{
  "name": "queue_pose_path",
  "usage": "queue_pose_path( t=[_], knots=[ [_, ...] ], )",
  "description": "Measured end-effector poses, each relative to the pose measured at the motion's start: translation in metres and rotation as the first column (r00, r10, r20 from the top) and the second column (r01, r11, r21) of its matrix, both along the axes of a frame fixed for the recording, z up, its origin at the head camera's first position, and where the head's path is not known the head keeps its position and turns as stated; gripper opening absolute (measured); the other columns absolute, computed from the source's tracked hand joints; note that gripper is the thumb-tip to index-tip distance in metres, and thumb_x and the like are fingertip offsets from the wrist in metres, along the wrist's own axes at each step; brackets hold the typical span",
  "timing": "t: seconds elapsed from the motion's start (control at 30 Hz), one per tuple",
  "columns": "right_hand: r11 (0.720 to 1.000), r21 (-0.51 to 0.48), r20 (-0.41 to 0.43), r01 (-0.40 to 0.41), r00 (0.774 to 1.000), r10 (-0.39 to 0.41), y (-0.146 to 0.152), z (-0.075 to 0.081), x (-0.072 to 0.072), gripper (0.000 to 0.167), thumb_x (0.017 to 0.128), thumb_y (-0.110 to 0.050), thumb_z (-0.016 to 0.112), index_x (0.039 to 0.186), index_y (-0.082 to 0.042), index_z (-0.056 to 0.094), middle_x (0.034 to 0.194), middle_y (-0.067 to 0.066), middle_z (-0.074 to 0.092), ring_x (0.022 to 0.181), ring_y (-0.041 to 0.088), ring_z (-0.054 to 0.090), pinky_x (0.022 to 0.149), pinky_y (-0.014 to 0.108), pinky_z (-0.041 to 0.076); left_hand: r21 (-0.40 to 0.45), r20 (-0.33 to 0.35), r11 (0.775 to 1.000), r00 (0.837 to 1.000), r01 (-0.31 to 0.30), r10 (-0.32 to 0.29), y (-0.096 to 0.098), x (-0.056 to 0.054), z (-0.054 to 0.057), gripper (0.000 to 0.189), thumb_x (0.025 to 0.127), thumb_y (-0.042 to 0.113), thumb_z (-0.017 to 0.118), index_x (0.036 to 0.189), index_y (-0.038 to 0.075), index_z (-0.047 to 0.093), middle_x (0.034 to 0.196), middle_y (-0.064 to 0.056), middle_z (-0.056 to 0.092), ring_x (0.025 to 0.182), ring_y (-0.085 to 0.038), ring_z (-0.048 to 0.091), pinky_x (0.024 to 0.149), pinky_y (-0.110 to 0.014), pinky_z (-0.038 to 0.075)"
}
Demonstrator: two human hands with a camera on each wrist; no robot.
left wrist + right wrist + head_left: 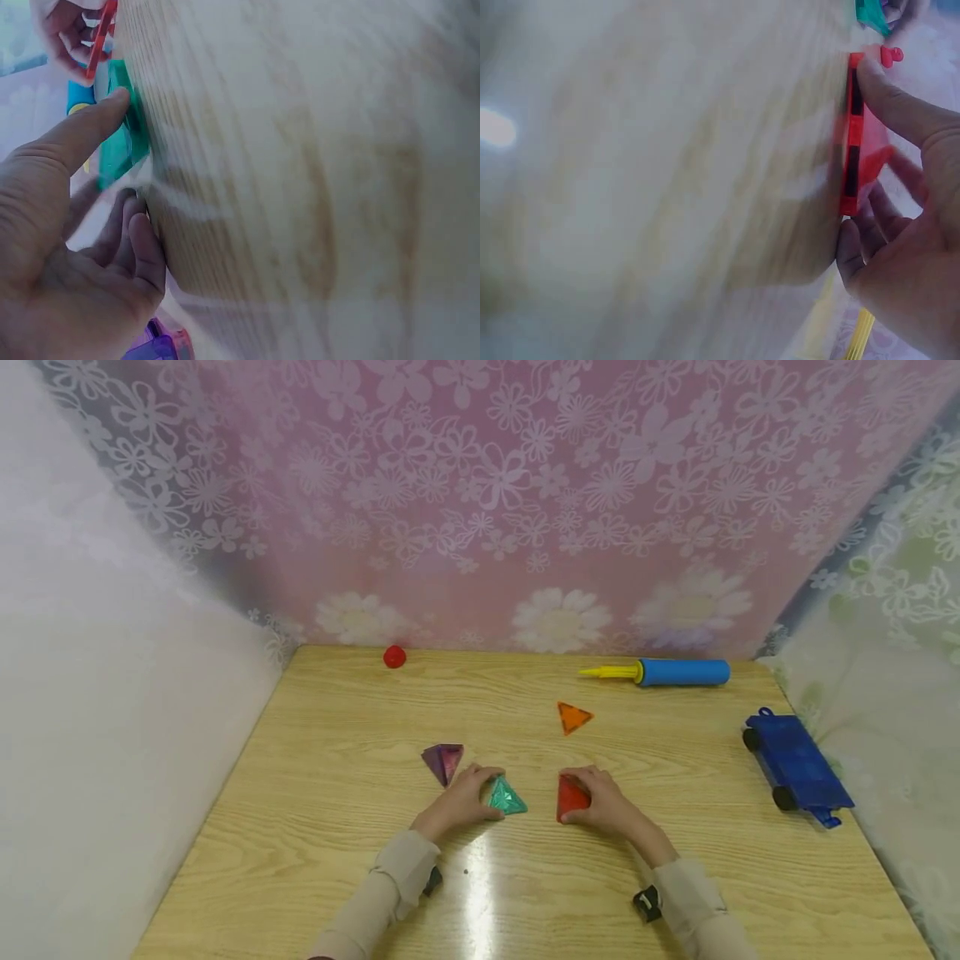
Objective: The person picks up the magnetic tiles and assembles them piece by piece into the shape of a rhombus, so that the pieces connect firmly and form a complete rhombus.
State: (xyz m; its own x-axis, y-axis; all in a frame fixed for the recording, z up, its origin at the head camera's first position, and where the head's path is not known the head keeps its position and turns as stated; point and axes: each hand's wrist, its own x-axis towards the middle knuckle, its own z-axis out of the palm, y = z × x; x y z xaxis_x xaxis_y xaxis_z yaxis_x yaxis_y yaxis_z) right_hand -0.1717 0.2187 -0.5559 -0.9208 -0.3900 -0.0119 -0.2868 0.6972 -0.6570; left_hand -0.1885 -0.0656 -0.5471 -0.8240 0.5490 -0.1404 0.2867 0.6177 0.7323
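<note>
My left hand (462,799) grips a teal triangular magnetic tile (507,797) between thumb and fingers, low over the wooden table. In the left wrist view the thumb lies along the edge of the same green tile (120,142). To its right, my right hand (604,804) pinches a red triangular magnetic tile (572,798) by two corners. The right wrist view shows dark strips along the red tile's edge (853,135). A gap separates the two tiles, which face each other. Just beyond the left hand sits a purple and pink tile pyramid (444,762).
An orange triangular tile (573,717) lies farther back on the table (315,793). Behind it is a blue pump (684,672) with a yellow nozzle. A small red object (394,657) sits at the back left, a blue toy wagon (797,764) at the right edge.
</note>
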Motion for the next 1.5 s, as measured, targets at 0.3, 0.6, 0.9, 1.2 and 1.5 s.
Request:
queue_pose_path(
  t=[0.3,0.6,0.9,1.2,1.5],
  knots=[
    [0.999,-0.025,-0.045,-0.021,0.999,0.020,-0.010,-0.002,0.004,0.068,0.077,-0.030,0.079,0.135,-0.010,0.051,0.119,0.012,0.058,0.099,0.025,0.050,0.082,0.040,0.040,0.121,0.057,0.991,0.996,0.054,-0.062,0.005,0.000,-0.005,0.072,0.087,0.007,0.069,0.148,0.017,0.032,0.119,-0.006,0.058,0.110,-0.019,0.054,0.091,-0.032,0.048],
    [0.994,-0.044,-0.059,-0.096,0.994,0.094,-0.026,0.000,0.004,0.068,0.078,-0.025,0.079,0.136,-0.007,0.049,0.105,0.012,0.055,0.086,0.017,0.046,0.068,0.026,0.040,0.076,0.047,0.992,0.994,0.098,-0.102,0.003,-0.001,-0.009,0.067,0.090,0.010,0.066,0.148,0.015,0.034,0.136,-0.010,0.053,0.118,-0.019,0.053,0.098,-0.031,0.046],
    [0.985,-0.050,-0.061,-0.167,0.985,0.164,-0.039,0.001,0.002,0.067,0.080,-0.024,0.078,0.136,-0.004,0.048,0.098,0.011,0.051,0.082,0.016,0.044,0.066,0.024,0.038,0.015,0.014,0.984,0.984,0.176,-0.176,0.005,-0.002,-0.003,0.064,0.093,0.010,0.061,0.149,0.017,0.033,0.139,-0.012,0.050,0.112,-0.016,0.050,0.096,-0.030,0.043],
    [0.981,-0.034,-0.065,-0.190,0.980,0.187,-0.042,0.002,0.001,0.066,0.079,-0.018,0.078,0.136,-0.003,0.049,0.098,0.011,0.050,0.084,0.016,0.045,0.069,0.025,0.041,-0.053,0.020,0.987,0.989,0.150,-0.149,0.005,0.001,-0.003,0.063,0.094,0.015,0.060,0.150,0.022,0.032,0.133,-0.009,0.053,0.111,-0.020,0.045,0.095,-0.034,0.043],
    [0.983,-0.036,-0.066,-0.179,0.982,0.177,-0.042,0.003,0.000,0.067,0.080,-0.021,0.078,0.137,-0.002,0.048,0.101,0.010,0.050,0.087,0.017,0.045,0.072,0.026,0.041,-0.049,0.017,0.986,0.987,0.161,-0.161,0.004,0.000,-0.002,0.064,0.094,0.015,0.061,0.150,0.020,0.031,0.134,-0.009,0.053,0.111,-0.021,0.045,0.096,-0.037,0.043]
  ],
)
